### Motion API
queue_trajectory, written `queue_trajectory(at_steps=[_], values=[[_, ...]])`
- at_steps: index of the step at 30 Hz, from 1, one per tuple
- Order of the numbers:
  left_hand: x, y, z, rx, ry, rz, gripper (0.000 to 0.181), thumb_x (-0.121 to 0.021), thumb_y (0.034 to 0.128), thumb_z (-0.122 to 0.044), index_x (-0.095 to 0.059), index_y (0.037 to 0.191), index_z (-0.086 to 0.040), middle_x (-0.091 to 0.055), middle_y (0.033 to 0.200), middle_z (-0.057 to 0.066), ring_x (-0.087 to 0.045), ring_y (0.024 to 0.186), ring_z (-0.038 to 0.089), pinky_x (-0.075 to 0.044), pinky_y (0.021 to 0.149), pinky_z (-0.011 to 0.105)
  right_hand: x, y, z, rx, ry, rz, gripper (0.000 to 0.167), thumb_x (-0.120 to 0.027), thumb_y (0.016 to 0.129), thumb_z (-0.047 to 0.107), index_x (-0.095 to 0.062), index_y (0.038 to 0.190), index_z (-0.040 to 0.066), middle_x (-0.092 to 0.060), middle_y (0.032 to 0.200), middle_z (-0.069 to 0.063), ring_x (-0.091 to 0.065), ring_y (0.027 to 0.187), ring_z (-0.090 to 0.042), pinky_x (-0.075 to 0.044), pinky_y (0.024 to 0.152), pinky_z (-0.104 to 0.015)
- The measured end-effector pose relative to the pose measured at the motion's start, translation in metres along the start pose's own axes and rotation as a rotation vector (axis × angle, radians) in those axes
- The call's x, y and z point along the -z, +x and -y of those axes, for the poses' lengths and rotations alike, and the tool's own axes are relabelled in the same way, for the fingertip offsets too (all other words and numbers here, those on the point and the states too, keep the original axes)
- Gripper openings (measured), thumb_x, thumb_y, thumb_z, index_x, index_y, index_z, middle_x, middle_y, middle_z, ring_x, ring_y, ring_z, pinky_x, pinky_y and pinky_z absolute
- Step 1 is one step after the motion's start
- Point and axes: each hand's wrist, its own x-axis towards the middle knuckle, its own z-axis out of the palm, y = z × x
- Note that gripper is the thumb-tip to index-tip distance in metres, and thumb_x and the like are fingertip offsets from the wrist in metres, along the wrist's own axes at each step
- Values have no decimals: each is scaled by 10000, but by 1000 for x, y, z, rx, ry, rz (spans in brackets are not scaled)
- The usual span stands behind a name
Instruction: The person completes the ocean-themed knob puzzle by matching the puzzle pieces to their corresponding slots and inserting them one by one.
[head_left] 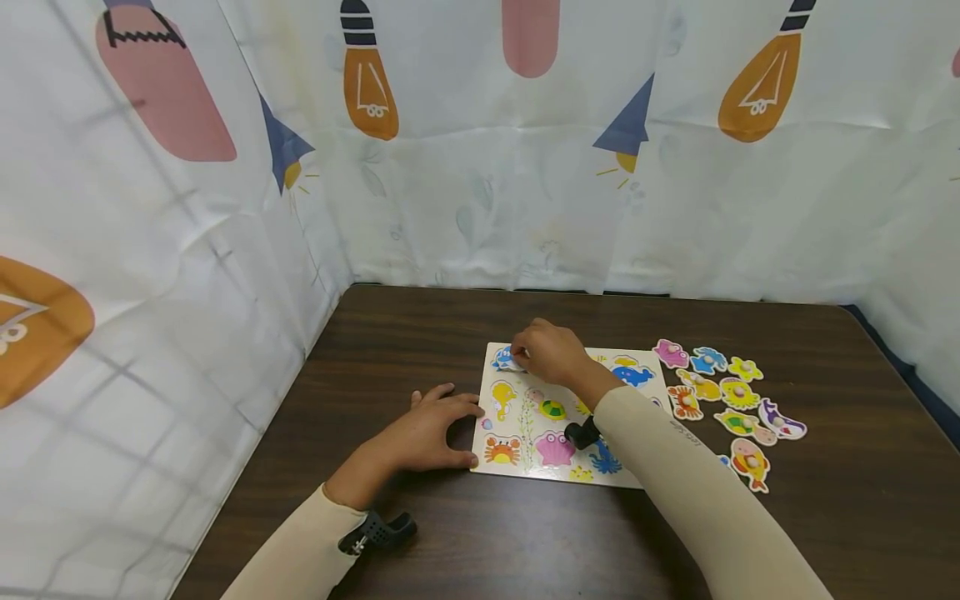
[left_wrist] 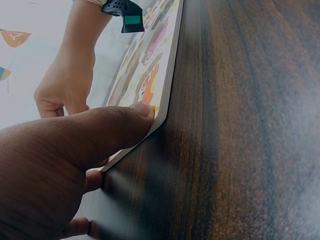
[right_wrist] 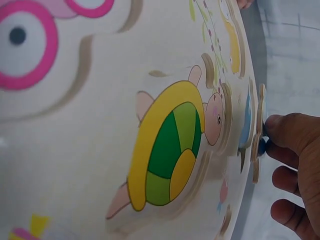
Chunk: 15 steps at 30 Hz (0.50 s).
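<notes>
A pale picture board (head_left: 525,469) lies flat on the dark wood surface (head_left: 408,333), just below the centre of the head view, toward 5 o'clock. The right hand (head_left: 553,354) reaches across it to its 11 o'clock corner, thumb and index finger pinching the blue knob (right_wrist: 262,146) of a thin puzzle piece (right_wrist: 259,112). In the right wrist view that piece shows edge-on at 3 o'clock, close to the board's blue picture; whether it touches the board cannot be told.

The left hand (head_left: 433,429) lies at the board's 9 o'clock side with its fingers spread and loose, grasping nothing; its thumb rests on the 7 o'clock corner, beside the orange crab picture (head_left: 502,451). The yellow seahorse picture (head_left: 503,401) is at 12 o'clock from that crab, and the pink picture (head_left: 555,449) at 3 o'clock.

Loose pieces lie from 2 to 4 o'clock of the board: a pink piece (head_left: 671,353) nearest its 1 o'clock corner, a yellow star (head_left: 745,369) at 3 o'clock from that, and a purple-and-white piece (head_left: 781,420) farthest out. A white printed curtain (head_left: 480,158) hangs at 12 o'clock, behind the surface.
</notes>
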Motion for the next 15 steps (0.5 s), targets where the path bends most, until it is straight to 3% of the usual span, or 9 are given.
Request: queue_trajectory(at_steps=[15], values=[[1,-1,-2,-2,-8,-6,616,-863,800,-439,-652,1347,-249,-523,1508,-25,-270,1475,453,-118,1039,842,-2,5,5,6,-20,13,78,-711,981,259,-774,1007,220,-700,975,95,-528,905,-143,-509,717,-352]])
